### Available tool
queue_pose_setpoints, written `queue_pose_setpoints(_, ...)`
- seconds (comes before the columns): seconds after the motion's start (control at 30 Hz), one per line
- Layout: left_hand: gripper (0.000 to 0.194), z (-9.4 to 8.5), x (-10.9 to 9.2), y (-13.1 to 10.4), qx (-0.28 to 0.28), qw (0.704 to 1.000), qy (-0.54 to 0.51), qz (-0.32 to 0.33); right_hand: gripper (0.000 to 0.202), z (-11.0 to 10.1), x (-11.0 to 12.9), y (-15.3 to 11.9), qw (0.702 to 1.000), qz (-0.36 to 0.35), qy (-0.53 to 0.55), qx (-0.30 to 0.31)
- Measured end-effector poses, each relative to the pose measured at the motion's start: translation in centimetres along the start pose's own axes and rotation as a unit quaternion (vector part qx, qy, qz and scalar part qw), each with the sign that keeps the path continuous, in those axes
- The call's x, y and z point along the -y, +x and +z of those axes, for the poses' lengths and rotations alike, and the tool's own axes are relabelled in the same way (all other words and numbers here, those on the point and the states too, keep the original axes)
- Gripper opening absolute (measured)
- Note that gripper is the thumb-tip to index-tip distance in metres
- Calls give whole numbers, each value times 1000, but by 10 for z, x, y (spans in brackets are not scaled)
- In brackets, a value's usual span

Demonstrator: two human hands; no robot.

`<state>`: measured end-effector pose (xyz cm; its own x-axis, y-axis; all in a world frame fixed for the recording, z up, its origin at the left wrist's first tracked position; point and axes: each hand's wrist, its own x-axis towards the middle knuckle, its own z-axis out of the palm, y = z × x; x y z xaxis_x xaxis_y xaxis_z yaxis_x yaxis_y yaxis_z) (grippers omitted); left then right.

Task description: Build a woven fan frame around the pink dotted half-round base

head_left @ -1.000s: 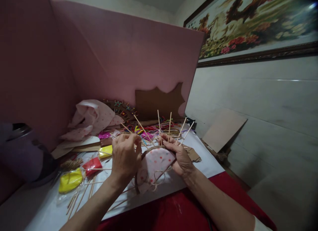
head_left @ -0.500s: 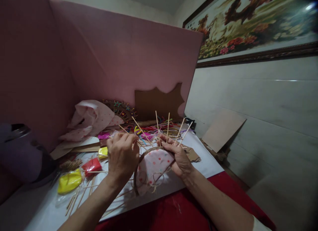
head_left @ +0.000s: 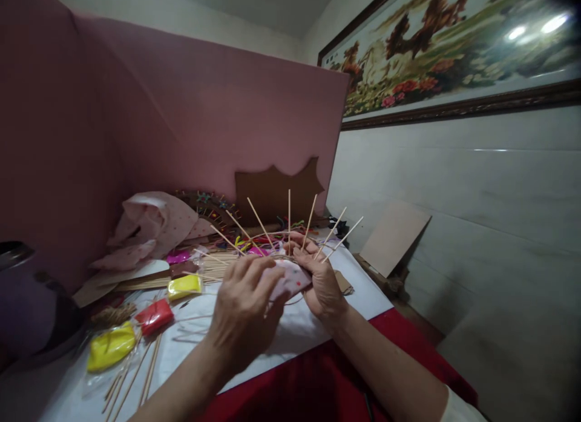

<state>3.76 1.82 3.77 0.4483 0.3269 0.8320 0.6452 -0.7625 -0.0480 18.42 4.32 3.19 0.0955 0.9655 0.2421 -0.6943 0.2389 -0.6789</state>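
Note:
My right hand (head_left: pixel 323 286) grips the right side of a half-round piece covered in white dotted fabric (head_left: pixel 293 280). Thin wooden sticks (head_left: pixel 289 219) fan outward from its curved upper edge. Over the left part of the piece lies my left hand (head_left: pixel 247 307), its fingers bent against the fabric and hiding much of it. A thin strand (head_left: pixel 267 233) crosses several of the sticks above the hands. The piece is held up above the white table surface.
Yellow (head_left: pixel 111 347) and red (head_left: pixel 154 317) clay packets and loose sticks (head_left: pixel 131 373) lie left. Dotted cloth (head_left: pixel 157 225) and cut cardboard (head_left: pixel 276 195) are behind. A dark container (head_left: pixel 31 307) stands far left; red cloth (head_left: pixel 318 379) covers the front edge.
The fabric piece has tilted, its sticks now fanning more evenly upward. My left hand has moved right and down onto the fabric. The camera view has shifted slightly right.

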Motion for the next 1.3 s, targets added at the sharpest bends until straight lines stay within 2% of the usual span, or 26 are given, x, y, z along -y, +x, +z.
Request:
queue_pose_setpoints(0.07, 48, 7, -14, -2, 32, 999, 39, -7, 37, 11, 4, -5, 999, -33, -19, 5)
queue_pose_setpoints(0.13, 58, 13, -21, -4, 15, 997, 65, -36, 39, 26, 5, -11, 995, -81, -63, 11)
queue_pose_setpoints(0.23, 49, 12, -17, -1, -61, 994, 33, -90, 44, 51, 6, -24, 971, -154, -177, 41)
queue_pose_setpoints(0.27, 44, 9, -14, 1, -86, 990, 14, -108, 48, 58, 8, -28, 957, -169, -225, 66)
queue_pose_setpoints(0.33, 35, -1, -5, 7, -131, 981, -16, -143, 61, 71, 14, -36, 911, -208, -329, 135)
queue_pose_setpoints(0.4, 28, -13, 4, 12, -171, 965, -42, -194, 64, 75, 21, -40, 863, -249, -400, 180)
queue_pose_setpoints(0.47, 27, -25, 12, 14, -214, 934, -98, -271, 52, 68, 25, -37, 843, -283, -430, 156)
queue_pose_setpoints(0.57, 25, -38, 23, 11, -273, 868, -197, -366, 34, 43, 19, -22, 843, -300, -445, 40)
queue_pose_setpoints(0.63, 19, -43, 28, 8, -320, 814, -271, -402, 33, 25, 10, -10, 862, -255, -439, 5)
queue_pose_setpoints(0.7, 17, -45, 31, 7, -352, 739, -379, -432, 38, 13, 0, 0, 896, -181, -406, 8)
queue_pose_setpoints(0.77, 18, -45, 32, 5, -350, 655, -497, -448, 43, 7, -7, 7, 930, -96, -353, 28)
queue_pose_setpoints(0.83, 15, -42, 32, 3, -327, 583, -580, -466, 46, 6, -12, 11, 949, -35, -311, 39)
queue_pose_setpoints(0.9, 8, -38, 32, 0, -306, 517, -621, -503, 47, 4, -14, 14, 956, -17, -292, 26)
queue_pose_setpoints(0.97, 11, -33, 34, -3, -298, 455, -634, -549, 46, 0, -15, 14, 948, -54, -312, -14)
queue_pose_setpoints(1.03, 14, -29, 37, -6, -296, 416, -641, -573, 38, -5, -15, 12, 909, -146, -388, -52)
queue_pose_setpoints(1.1, 16, -24, 38, -7, -299, 396, -644, -582, 21, -8, -13, 5, 829, -251, -498, -48)
queue_pose_setpoints(1.17, 19, -17, 37, -7, -298, 381, -644, -593, 13, -6, -12, -6, 741, -315, -593, 15)
queue_pose_setpoints(1.23, 20, -10, 32, -8, -291, 364, -650, -601, 23, -1, -13, -17, 653, -332, -672, 108)
queue_pose_setpoints(1.3, 18, -3, 24, -10, -276, 350, -665, -600, 51, 2, -17, -26, 554, -342, -740, 171)
